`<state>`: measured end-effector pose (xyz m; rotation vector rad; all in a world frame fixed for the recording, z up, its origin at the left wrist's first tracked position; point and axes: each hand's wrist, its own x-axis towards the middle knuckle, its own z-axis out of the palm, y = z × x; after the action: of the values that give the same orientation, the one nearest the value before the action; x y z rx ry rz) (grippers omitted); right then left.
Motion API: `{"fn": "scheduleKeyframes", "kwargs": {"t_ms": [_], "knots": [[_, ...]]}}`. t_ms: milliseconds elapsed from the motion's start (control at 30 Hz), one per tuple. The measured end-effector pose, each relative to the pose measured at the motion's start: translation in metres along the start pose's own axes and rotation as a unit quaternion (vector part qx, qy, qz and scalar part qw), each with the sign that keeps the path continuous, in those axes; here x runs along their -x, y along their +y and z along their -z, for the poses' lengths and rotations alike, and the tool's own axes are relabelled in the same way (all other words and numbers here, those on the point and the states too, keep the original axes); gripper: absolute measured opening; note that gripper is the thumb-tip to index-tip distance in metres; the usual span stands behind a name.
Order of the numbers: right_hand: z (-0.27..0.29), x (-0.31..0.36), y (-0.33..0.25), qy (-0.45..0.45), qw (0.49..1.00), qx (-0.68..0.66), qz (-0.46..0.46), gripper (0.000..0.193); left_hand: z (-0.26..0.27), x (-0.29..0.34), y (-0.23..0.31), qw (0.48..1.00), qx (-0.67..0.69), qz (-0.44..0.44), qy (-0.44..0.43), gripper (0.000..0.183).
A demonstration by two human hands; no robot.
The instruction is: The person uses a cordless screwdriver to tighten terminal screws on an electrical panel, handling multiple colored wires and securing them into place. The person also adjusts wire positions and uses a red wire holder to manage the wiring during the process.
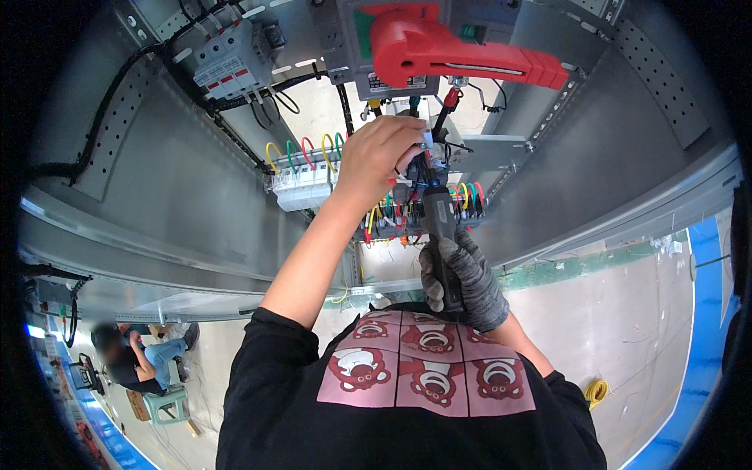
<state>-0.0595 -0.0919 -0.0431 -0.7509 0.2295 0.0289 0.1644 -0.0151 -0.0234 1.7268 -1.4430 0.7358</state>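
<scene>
My right hand [473,280], in a grey knit glove, is wrapped round the black handle of a power screwdriver [440,213]. The tool points up and away, its tip close to the wiring under the grey switch body. My bare left hand [382,150] reaches in beside the tip, fingers curled round a small part there. That part is mostly hidden by my fingers, so I cannot make out its kind. Just above both hands sits a large switch with a red rotary handle [470,59]. A cable with a red sleeve [451,97] drops from it.
White breakers [304,186] with coloured wire loops stand left of my hands. More wired breakers [392,227] lie below them. A grey device [233,63] hangs upper left. Metal cabinet walls [580,180] flank both sides. Lower left, another person [141,360] sits near a green stool [166,406].
</scene>
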Motion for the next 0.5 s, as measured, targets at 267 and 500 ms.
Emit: {"fn": "scheduleKeyframes", "kwargs": {"t_ms": [267,500], "knots": [[-0.0015,0.0035,-0.0023,0.004,1.0,0.007,-0.016,0.041,-0.002,-0.0006,-0.0011,1.0,-0.012,-0.009,-0.003,0.023],[-0.0033,0.0021,-0.003,0.022,0.999,0.022,-0.015,0.037,-0.0016,-0.0015,-0.0029,0.999,-0.024,-0.031,-0.009,0.023]]}}
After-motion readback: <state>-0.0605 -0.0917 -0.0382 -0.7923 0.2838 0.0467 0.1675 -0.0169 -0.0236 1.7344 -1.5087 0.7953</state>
